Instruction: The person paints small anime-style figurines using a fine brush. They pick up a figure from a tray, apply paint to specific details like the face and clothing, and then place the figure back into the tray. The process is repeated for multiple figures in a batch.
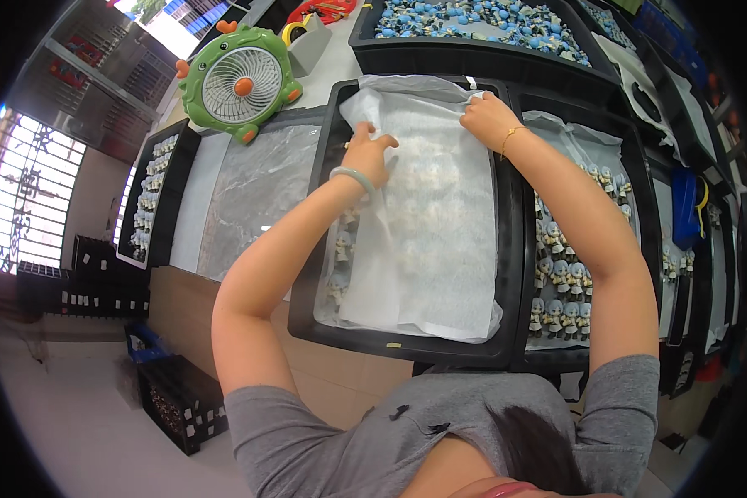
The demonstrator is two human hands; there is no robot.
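Note:
A white translucent paper sheet [432, 282] lies over rows of small figurines in the black tray [394, 347] in front of me. The figurines show faintly through the sheet, and some figurines [340, 286] stand uncovered along the tray's left side. At the sheet's upper left, my left hand [368, 156] rests with its fingers spread, touching the paper. My right hand [491, 123] is closed on the sheet's far right edge, its fingertips pinching the paper. Along the far edge the paper is crumpled.
On the right is another black tray with rows of blue-haired figurines [563, 311]. A deep black bin [473, 62] of small blue parts stands behind. A green fan [242, 83] is at the back left, near a tray of figurines [153, 195]. Clear plastic [253, 195] covers the table beside my left arm.

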